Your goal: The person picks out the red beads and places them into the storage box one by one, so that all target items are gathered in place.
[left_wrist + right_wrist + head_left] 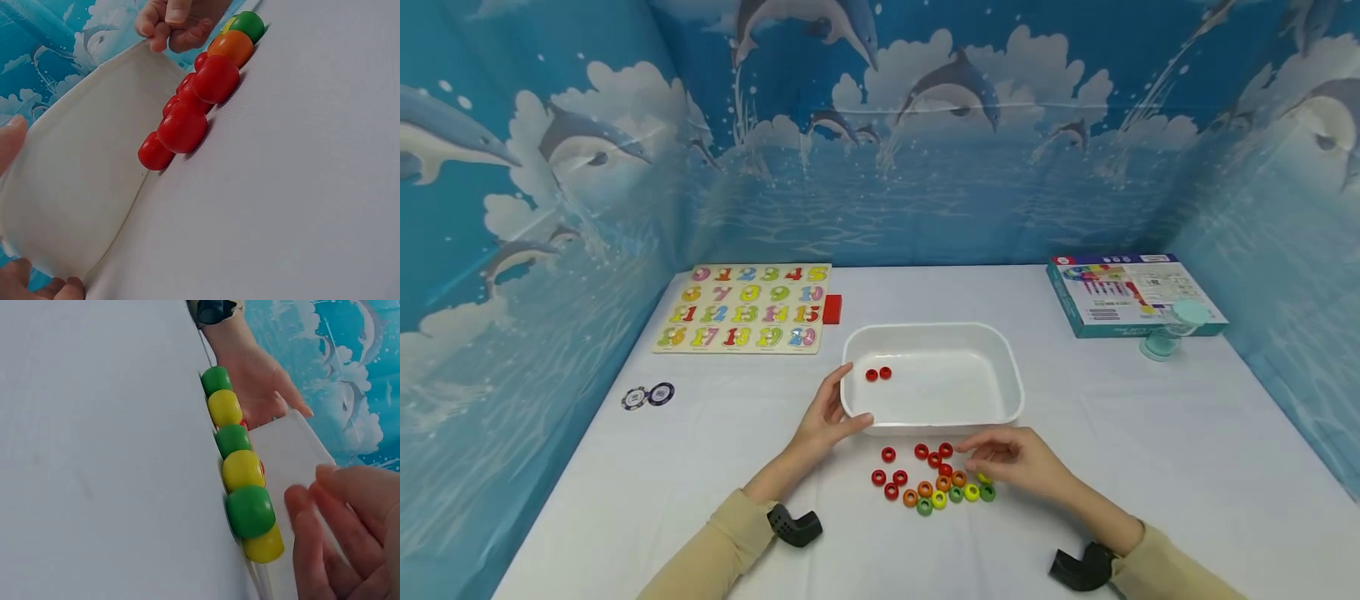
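A white plastic tray (940,417) stands in the middle of the table, with two red beads (886,372) inside near its left end. My left hand (827,421) grips the tray's front left corner, thumb along the front rim and fingers at the left side. In front of the tray lie several loose beads with holes: red beads (891,491), orange beads (925,489), yellow beads (972,492) and green beads (250,511). My right hand (1018,458) hovers at the right end of this group, fingers loosely bent, thumb and forefinger apart, nothing visible between them.
A number puzzle board (737,310) lies at the back left, a red block (832,309) beside it. Two round chips (661,394) rest on the left. At the back right are a boxed game (1127,292) and a mint-coloured sand timer (1172,329). Dolphin-print curtains surround the table.
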The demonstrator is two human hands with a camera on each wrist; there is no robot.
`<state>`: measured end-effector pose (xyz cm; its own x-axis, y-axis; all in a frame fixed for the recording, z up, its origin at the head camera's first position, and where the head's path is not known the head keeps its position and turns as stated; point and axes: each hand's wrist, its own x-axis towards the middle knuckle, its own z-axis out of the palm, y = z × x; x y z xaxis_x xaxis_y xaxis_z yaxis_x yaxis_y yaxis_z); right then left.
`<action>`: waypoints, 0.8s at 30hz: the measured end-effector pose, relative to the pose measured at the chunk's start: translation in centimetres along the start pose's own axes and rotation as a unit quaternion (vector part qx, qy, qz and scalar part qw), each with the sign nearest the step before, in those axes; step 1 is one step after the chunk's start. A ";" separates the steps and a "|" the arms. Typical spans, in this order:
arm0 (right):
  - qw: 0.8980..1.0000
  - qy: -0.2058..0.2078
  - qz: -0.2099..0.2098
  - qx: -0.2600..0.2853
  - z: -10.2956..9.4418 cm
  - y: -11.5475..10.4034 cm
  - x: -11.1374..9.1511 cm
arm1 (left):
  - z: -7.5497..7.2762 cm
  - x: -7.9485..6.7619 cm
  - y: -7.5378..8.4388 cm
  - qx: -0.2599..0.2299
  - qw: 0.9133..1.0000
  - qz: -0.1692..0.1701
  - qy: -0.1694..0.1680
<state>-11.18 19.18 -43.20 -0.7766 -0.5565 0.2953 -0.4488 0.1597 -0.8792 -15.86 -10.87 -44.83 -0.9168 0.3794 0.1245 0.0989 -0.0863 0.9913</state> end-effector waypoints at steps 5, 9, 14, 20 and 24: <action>1.000 0.017 0.011 -0.022 0.1 1.7 -0.2 | 0.2 0.1 0.3 0.000 1.000 -0.005 -0.002; 0.999 0.019 0.011 -0.030 0.2 3.4 -0.4 | 0.2 0.3 0.5 0.002 1.000 -0.004 0.003; 0.997 0.031 0.005 -0.072 0.7 3.7 -0.7 | 0.2 0.3 0.3 0.008 1.000 -0.006 -0.003; 0.992 0.035 0.007 -0.120 1.3 4.2 -0.6 | 0.1 0.1 0.1 0.010 1.000 -0.004 0.001; 0.991 0.034 0.017 -0.131 1.4 4.2 -0.4 | 0.0 0.0 0.0 0.013 1.000 -0.005 0.005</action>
<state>-12.15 18.93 -47.51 -0.8165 -0.4932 0.3001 -0.5153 0.3881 -0.7641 -15.82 -10.85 -44.79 -0.9218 0.3705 0.1138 0.0993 -0.0580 0.9934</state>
